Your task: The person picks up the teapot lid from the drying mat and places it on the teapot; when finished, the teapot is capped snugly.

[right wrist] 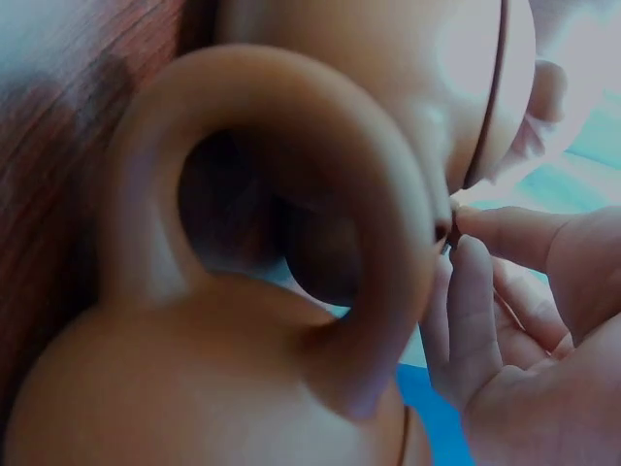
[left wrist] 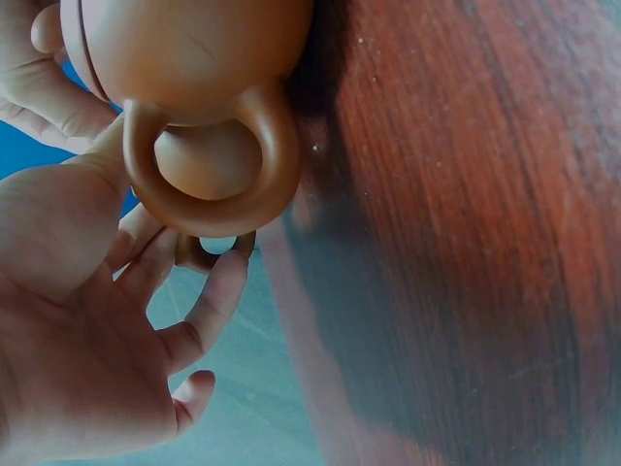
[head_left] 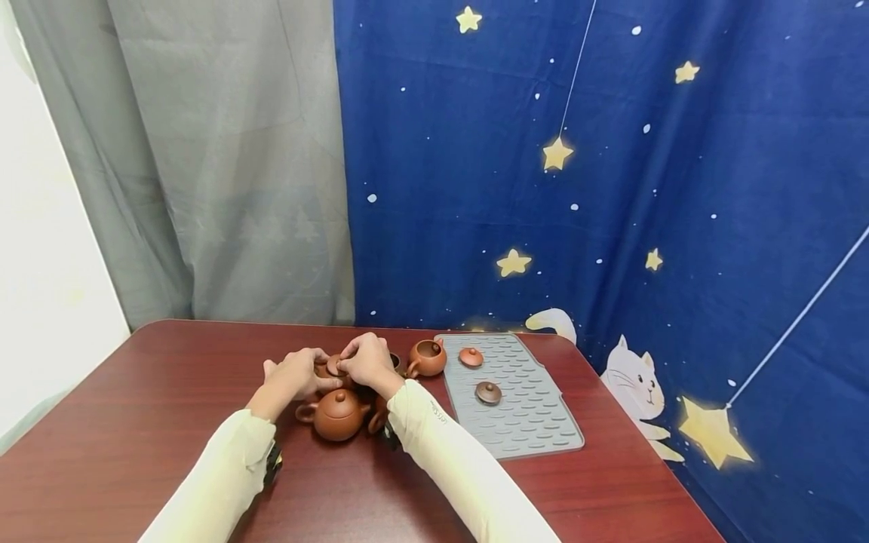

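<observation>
In the head view, my left hand (head_left: 297, 375) grips a brown teapot (head_left: 322, 370) from its left side, thumb in front. My right hand (head_left: 370, 362) pinches the knob of a lid (head_left: 334, 366) over that teapot. A lidded teapot (head_left: 338, 415) stands just nearer, its handle to the left. The left wrist view has this nearer teapot (left wrist: 194, 49) in front of my left hand (left wrist: 78, 320), whose finger touches a smaller handle (left wrist: 191, 254) behind. In the right wrist view my right hand's (right wrist: 543, 311) thumb and fingertips meet at a small, partly hidden piece.
An open teapot (head_left: 428, 358) stands at the grey mat's (head_left: 523, 415) left edge. On the mat lie an orange-brown lid (head_left: 471, 357) and a darker lid (head_left: 488, 392). Another teapot (head_left: 379, 416) is partly under my right wrist. Curtains (head_left: 448, 188) hang behind the table (head_left: 136, 422).
</observation>
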Tool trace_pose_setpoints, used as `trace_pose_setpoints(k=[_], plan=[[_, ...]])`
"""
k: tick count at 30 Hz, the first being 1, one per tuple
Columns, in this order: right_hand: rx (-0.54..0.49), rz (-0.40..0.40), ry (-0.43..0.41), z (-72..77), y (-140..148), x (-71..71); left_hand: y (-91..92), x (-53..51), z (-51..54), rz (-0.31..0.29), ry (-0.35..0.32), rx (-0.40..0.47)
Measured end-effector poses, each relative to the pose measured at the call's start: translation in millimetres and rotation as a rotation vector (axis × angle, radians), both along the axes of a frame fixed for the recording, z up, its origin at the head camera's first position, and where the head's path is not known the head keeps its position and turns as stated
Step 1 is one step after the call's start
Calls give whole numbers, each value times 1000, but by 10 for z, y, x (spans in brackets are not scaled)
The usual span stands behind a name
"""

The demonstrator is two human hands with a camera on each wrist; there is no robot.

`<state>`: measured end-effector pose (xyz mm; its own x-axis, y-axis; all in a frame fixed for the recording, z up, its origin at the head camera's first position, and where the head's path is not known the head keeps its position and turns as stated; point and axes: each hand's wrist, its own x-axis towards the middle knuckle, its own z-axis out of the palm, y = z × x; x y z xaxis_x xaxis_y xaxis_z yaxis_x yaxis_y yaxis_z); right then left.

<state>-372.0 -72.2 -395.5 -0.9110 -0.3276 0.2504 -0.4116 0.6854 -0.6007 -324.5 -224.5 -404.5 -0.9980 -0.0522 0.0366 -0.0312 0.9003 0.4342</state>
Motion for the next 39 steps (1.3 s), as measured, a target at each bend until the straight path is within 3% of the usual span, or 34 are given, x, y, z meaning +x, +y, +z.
trace_pose_setpoints(k=[15, 27, 39], plan=[[85, -33, 11, -30, -19, 10, 20, -15, -4, 3, -3, -6], [160, 23, -11, 27, 5, 43, 9, 19, -4, 6, 3, 6], [136, 5, -33, -21, -14, -5, 39, 31, -8, 7, 2, 5]])
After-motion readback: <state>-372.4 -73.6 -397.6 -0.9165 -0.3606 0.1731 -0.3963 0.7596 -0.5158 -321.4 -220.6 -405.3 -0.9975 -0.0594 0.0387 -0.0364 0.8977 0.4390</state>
